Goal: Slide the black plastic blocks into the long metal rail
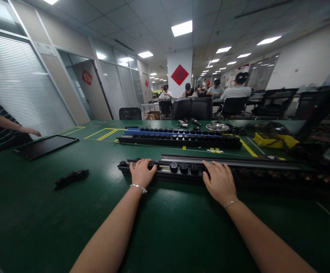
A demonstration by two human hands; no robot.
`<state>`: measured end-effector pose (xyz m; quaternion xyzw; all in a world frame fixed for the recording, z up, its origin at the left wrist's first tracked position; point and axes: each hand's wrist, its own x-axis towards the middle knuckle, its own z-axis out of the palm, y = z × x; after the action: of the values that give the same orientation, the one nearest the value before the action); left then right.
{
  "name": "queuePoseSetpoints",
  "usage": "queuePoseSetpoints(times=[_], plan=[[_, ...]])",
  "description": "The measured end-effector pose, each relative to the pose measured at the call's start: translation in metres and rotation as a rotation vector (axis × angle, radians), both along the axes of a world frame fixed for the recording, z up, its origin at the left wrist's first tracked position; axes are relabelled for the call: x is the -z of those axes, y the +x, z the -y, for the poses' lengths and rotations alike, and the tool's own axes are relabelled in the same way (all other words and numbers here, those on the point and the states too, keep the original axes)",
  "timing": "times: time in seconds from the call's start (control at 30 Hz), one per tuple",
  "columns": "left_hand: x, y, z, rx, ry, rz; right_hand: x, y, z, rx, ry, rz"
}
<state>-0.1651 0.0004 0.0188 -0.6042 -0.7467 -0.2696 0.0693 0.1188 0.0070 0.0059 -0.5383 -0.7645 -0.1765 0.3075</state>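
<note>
A long black strip (161, 175) with a row of round black socket-like modules (184, 168) lies across the green table in front of me. My left hand (142, 173) is closed around the strip's left part, its thumb beside a round black piece (151, 164). Between my hands, a short stretch of the strip shows a pale metallic channel (163, 167). My right hand (220, 182) grips the strip farther right, thumb at the near side and fingers over the top. Its fingertips partly hide the strip. Behind the strip lies a long grey-black rail (182, 158).
A short black module piece (71, 179) lies at left, near a black tray-like panel (49, 146). Farther back are another black strip (153, 141), a blue rail (144, 132), a metal dish (217, 127) and a yellow bin (275, 140). A person's arm (13, 124) reaches in at left.
</note>
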Motion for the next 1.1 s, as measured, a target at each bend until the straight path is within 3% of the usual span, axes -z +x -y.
queuePoseSetpoints(times=[0.2,0.57,0.77,1.1], plan=[[-0.004,-0.007,0.001,-0.051,-0.016,0.024,0.000,0.000,-0.001,-0.003,-0.021,-0.014],[0.001,-0.043,-0.002,-0.249,0.068,0.095,0.000,0.000,-0.001,0.002,-0.013,-0.006],[0.004,-0.065,-0.008,-0.198,0.071,0.189,0.000,0.001,-0.001,-0.011,-0.014,-0.026],[0.003,-0.080,-0.010,-0.298,0.041,0.432,-0.002,0.000,0.000,-0.020,-0.042,-0.055]])
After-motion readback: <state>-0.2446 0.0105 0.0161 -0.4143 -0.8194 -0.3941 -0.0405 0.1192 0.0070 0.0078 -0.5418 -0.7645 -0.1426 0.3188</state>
